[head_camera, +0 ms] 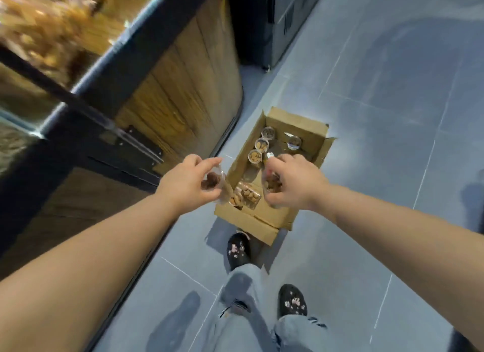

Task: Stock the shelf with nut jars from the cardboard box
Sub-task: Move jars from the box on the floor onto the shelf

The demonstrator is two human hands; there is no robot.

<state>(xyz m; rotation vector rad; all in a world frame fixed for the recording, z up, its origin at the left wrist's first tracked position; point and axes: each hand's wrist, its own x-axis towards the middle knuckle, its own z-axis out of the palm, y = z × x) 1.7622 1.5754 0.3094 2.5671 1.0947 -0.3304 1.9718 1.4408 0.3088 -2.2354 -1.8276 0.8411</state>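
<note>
Centre of frame: the left hand (187, 182) grips a clear nut jar (213, 180) with curled fingers, and the right hand (293, 184) grips a second nut jar (272, 184). Both are held above an open cardboard box (262, 219) on the floor. Inside, three upright jars (255, 156) line the box's left wall, one more jar (294, 143) stands toward its far right, and lying jars (246, 194) rest at the near end. The box's left edge sits just beside the wooden shelf unit (183, 76), upper left. Grey floor tiles (379, 116) spread open to the right. Any labels are too blurred to read.
</note>
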